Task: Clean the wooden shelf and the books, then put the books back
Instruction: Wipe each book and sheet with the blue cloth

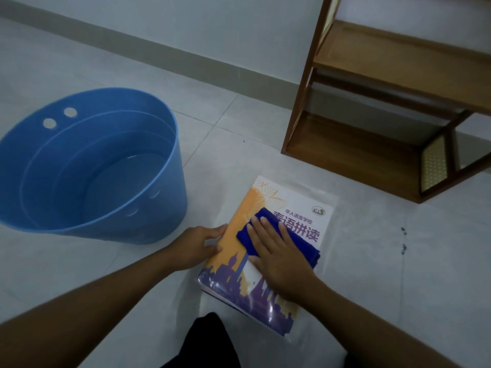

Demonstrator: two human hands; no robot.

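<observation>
A stack of books lies flat on the tiled floor, its top cover orange, white and purple with Chinese lettering. A folded dark blue cloth lies on that cover. My right hand presses flat on the cloth with straight fingers. My left hand rests against the stack's left edge, fingers touching the cover's side. The wooden shelf stands at the upper right with bare boards.
A blue plastic bucket with a little water in it stands on the floor to the left of the books. The wall and its skirting run across the back. My dark-clothed knee is at the bottom centre.
</observation>
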